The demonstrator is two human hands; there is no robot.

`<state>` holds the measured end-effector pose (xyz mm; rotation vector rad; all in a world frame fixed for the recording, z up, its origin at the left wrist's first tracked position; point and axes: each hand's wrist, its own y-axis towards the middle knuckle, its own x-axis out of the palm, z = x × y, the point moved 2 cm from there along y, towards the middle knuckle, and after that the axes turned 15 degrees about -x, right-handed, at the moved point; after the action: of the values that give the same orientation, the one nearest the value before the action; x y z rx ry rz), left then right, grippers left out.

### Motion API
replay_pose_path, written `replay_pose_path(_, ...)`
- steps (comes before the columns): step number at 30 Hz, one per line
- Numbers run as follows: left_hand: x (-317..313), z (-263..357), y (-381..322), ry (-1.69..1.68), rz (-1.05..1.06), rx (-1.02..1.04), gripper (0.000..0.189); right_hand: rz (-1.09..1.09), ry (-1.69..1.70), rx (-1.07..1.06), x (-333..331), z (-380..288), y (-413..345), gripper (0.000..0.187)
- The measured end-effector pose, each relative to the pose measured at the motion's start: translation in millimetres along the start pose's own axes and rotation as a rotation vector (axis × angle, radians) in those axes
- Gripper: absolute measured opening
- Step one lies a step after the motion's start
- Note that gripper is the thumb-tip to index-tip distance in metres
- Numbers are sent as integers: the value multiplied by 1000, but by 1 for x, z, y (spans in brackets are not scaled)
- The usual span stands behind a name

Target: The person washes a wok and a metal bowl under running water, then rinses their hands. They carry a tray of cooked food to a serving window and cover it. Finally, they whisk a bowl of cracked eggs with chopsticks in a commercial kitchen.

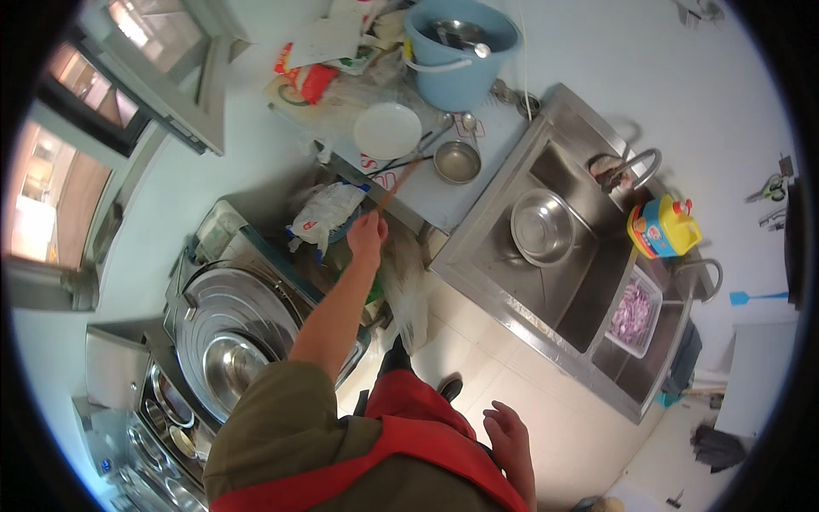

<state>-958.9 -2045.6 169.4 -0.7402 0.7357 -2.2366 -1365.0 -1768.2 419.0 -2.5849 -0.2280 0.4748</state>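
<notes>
My left hand is closed around the lower end of a long, thin brown stick, which slants up over the table's edge toward a metal bowl. Beside and below this hand hangs a clear plastic bag; whether the fingers touch it is unclear. Just left of the hand lies a white plastic bag with blue edges. My right hand hangs low on the right, holding nothing, its fingers loosely apart. On the table are a white plate and dark chopsticks.
A steel sink on the right holds a metal basin and a white basket of chopped purple onion. A yellow jug stands by the faucet. A blue bucket is behind. Large round metal lids lie at left.
</notes>
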Motion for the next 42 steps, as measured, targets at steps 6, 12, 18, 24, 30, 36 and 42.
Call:
replay_pose_path(6, -95, -31, -214, 710, 378, 461, 19, -237, -70, -261, -3, 6, -17, 47)
replay_pose_path(12, -167, -66, -455, 1371, -56, 820, 16, -533, -614, -1342, 43, -7, -44, 68)
replay_pose_path(18, -242, -108, -643, 1498, -68, 625, 12, -1346, -367, -815, 117, 48, -143, 31)
replay_pose_path(24, -348, -175, -748, 711, 249, 560, 53, -1358, -127, -811, 178, 83, -252, 18)
replay_pose_path(30, -472, -302, -853, 333, 222, 45, 38, -1395, 380, -173, 272, 159, -398, 12)
replay_pose_path(36, -630, -394, -1011, -55, 316, 41, 35, -1441, 163, -70, 355, 246, -584, 23)
replay_pose_path(42, -742, -433, -1124, -220, 510, 199, 30, -1613, -37, -346, 426, 287, -710, 30)
